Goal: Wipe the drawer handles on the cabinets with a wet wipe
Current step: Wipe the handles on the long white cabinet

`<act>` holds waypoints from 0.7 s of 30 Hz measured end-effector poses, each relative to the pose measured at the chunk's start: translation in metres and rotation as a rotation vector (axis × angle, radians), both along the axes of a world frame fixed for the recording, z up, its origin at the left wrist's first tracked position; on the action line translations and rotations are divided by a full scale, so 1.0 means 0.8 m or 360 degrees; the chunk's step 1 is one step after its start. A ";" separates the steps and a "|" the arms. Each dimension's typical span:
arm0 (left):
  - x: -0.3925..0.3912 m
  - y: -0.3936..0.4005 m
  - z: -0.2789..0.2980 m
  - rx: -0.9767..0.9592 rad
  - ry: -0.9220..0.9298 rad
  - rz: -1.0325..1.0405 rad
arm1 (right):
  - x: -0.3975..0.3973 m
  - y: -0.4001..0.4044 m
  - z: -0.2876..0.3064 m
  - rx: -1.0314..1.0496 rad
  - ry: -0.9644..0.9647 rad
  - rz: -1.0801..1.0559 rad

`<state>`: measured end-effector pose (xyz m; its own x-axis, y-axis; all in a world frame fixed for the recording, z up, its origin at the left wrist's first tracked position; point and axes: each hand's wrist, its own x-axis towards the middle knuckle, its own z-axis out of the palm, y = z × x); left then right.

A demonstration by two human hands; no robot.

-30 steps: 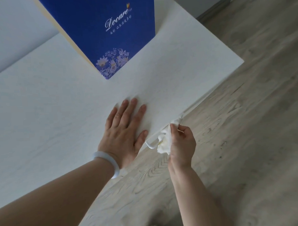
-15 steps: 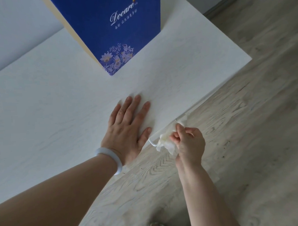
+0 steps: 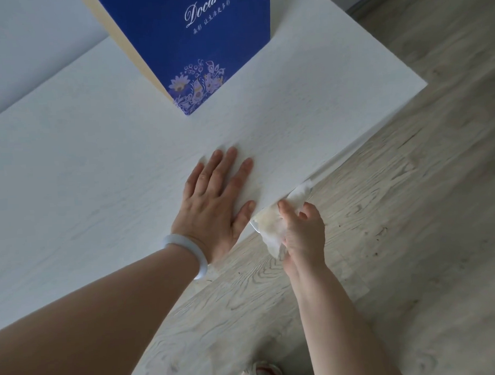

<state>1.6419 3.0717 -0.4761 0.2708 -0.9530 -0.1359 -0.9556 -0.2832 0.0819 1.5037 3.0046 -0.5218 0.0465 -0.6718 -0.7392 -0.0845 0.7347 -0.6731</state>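
Head view: my left hand (image 3: 213, 206) lies flat, fingers straight, on the white cabinet top (image 3: 98, 171). At four o'clock from it, my right hand (image 3: 302, 230) grips the wet wipe (image 3: 271, 228), bunched over the drawer handle (image 3: 254, 226) below the front edge.

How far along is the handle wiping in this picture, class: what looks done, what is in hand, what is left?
Done: nothing can be confirmed. In hand: the right hand grips the wet wipe around the handle under the cabinet top, while the left hand rests flat on it. Left: no other handles are visible, so that cannot be told.
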 end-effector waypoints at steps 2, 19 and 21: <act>0.000 0.000 0.000 -0.0004 -0.0004 0.0001 | 0.000 0.000 -0.001 0.0055 -0.0045 0.0005; -0.002 -0.001 0.001 -0.0010 -0.0008 0.0009 | -0.027 -0.005 0.017 -0.0048 0.0087 0.0191; -0.002 -0.001 0.001 -0.0005 -0.0006 0.0012 | -0.033 0.005 0.024 -0.0383 0.0225 0.0410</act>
